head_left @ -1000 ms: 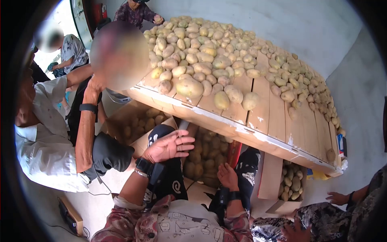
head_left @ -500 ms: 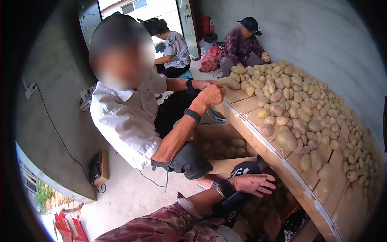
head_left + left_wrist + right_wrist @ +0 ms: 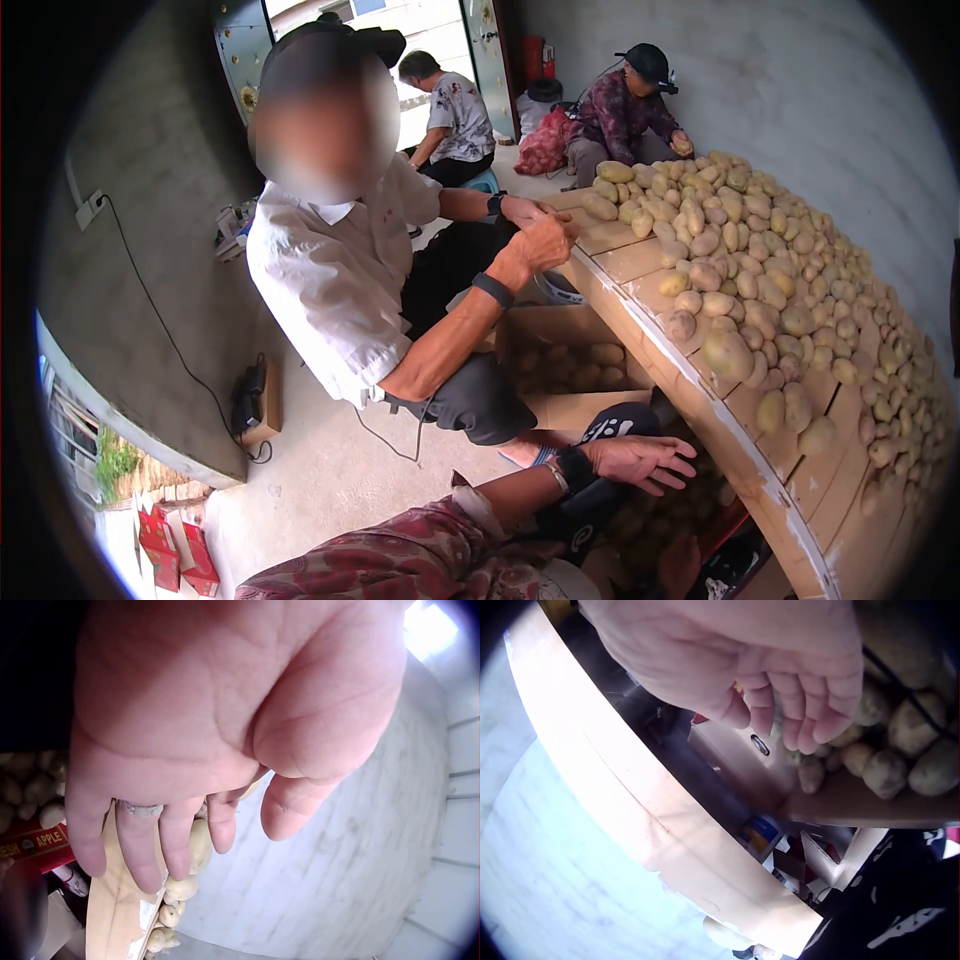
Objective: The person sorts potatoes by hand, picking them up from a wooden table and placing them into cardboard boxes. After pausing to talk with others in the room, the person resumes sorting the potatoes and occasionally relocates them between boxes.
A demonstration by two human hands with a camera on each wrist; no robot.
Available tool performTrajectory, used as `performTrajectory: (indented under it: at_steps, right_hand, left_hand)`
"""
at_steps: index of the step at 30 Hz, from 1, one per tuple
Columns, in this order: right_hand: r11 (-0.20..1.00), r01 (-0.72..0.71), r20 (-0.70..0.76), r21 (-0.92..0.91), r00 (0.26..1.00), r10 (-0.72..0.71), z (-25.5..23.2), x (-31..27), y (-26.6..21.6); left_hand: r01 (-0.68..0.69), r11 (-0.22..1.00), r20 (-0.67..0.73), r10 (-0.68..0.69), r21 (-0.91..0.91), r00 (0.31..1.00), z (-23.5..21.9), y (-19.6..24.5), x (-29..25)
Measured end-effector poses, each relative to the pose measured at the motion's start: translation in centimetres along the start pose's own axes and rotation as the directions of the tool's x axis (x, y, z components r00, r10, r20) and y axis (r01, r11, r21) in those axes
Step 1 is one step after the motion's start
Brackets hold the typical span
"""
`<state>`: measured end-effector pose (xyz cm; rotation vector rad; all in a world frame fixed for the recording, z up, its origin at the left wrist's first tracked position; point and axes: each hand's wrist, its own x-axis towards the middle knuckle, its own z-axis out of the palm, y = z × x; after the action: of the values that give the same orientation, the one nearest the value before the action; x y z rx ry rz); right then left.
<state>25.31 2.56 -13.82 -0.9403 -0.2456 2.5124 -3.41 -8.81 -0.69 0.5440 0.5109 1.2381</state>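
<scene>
My left hand (image 3: pixel 635 460) is held out beside the table edge, palm showing, fingers spread and holding nothing. A ring (image 3: pixel 140 809) circles one of its fingers in the left wrist view. Lower down, my right hand (image 3: pixel 680 565) is dim and partly cut off in the head view. The right wrist view shows this hand (image 3: pixel 765 664) with loosely bent fingers and nothing in them, over a cardboard box (image 3: pixel 832 806) of potatoes (image 3: pixel 885 774). A big heap of potatoes (image 3: pixel 745 285) covers much of the cardboard-topped table (image 3: pixel 690 370).
Across from my left hand, a person in a white shirt (image 3: pixel 320 290) has both hands at the table corner. An open box (image 3: pixel 570 408) with potatoes stands below them. Two more people sit farther back, near a red net sack (image 3: pixel 545 145). A cable (image 3: pixel 150 300) runs down the left wall.
The head view has swung left, bringing the white-shirted person and the doorway into fuller view. Both my hands stay empty, the left one still held out with its palm showing.
</scene>
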Motion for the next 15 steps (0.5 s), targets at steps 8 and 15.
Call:
performTrajectory:
  at_steps: [8, 15]
  right_hand:
    - [0.999, 0.025, -0.001, 0.027, 1.0, -0.025, -0.7, 1.0, 0.2]
    - [0.695, 0.584, 0.088, -0.419, 0.788, -0.609, 10.1, -1.9, -2.3]
  left_hand:
    - [0.004, 1.0, 0.004, -0.004, 0.01, 1.0, -0.1, 0.1, 0.4]
    - [0.038, 0.999, 0.015, -0.038, -0.004, 0.999, -0.3, 0.7, 0.4]
